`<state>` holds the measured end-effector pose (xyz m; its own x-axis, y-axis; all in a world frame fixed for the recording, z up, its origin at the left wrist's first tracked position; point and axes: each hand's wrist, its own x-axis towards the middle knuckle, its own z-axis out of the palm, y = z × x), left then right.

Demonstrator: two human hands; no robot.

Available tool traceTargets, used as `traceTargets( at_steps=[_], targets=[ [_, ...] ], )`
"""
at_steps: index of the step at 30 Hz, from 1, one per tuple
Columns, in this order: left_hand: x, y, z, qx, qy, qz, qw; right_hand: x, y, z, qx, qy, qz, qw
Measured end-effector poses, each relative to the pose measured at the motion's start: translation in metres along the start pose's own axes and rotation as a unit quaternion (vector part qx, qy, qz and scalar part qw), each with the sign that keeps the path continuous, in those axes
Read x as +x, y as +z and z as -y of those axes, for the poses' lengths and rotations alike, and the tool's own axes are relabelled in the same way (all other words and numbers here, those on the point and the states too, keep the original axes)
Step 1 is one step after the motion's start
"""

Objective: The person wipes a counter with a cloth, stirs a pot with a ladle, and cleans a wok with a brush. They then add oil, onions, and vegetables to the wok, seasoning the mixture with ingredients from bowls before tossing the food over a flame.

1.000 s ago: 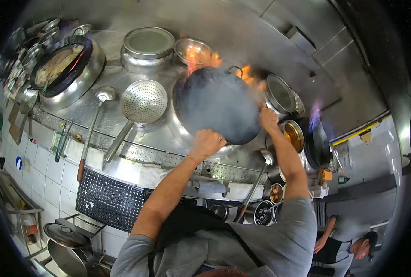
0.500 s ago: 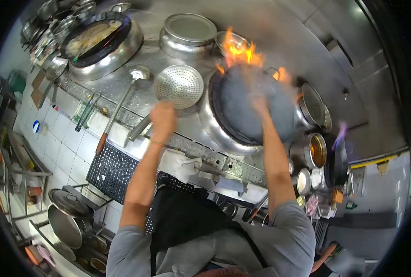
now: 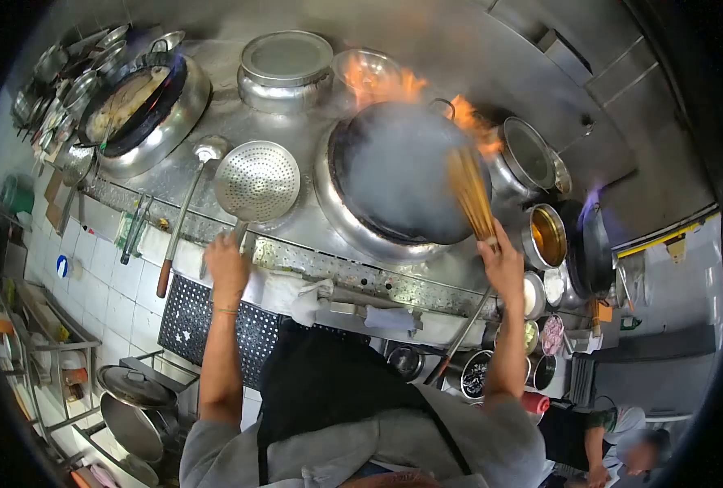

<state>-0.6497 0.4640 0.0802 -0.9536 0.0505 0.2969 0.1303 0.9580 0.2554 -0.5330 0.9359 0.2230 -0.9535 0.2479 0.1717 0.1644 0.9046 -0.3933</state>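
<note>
A black wok (image 3: pixel 402 175) sits in the steel burner ring, steaming, with orange flames (image 3: pixel 394 85) licking its far rim. My right hand (image 3: pixel 503 256) grips a bamboo wok brush (image 3: pixel 471 193) whose bristles reach into the wok's right side. My left hand (image 3: pixel 227 259) rests on the handle of the perforated steel strainer (image 3: pixel 257 180), which lies on the stove to the left of the wok. A long ladle (image 3: pixel 184 207) with a wooden handle lies just left of the strainer.
A second wok (image 3: pixel 134 102) holds food at far left. A lidded steel pot (image 3: pixel 286 65) stands at the back. Oil pot (image 3: pixel 547 236), seasoning bowls (image 3: pixel 540 325) and a flaming side wok (image 3: pixel 593 244) crowd the right. Another person (image 3: pixel 613 443) stands at lower right.
My right hand left the wok and now holds the bamboo brush over it. My left hand moved from the wok rim down to the strainer handle. The wok settled into its ring.
</note>
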Motion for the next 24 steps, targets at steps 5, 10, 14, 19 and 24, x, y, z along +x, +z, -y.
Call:
traceTargets(
  at_steps=[5, 10, 14, 19, 24],
  targets=[
    [0.028, 0.002, -0.177, -0.372, 0.278, -0.013, 0.885, -0.073, 0.09, -0.034, 0.053, 0.137, -0.182, 0.972],
    [0.052, 0.032, -0.281, -0.262, 0.335, 0.108, 0.899, -0.146, 0.147, -0.056, 0.175, 0.342, -0.182, 0.905],
    [0.058, 0.011, -0.283, -0.172, 0.32, 0.218, 0.906, -0.166, 0.152, -0.049, 0.082, 0.34, -0.121, 0.929],
    [0.035, 0.016, -0.25, -0.217, 0.335, 0.179, 0.899, -0.174, 0.175, -0.093, 0.095, 0.287, -0.117, 0.946],
    [0.019, -0.008, -0.219, -0.277, 0.364, 0.137, 0.878, -0.169, 0.169, -0.077, 0.043, 0.302, -0.114, 0.946]
  ],
)
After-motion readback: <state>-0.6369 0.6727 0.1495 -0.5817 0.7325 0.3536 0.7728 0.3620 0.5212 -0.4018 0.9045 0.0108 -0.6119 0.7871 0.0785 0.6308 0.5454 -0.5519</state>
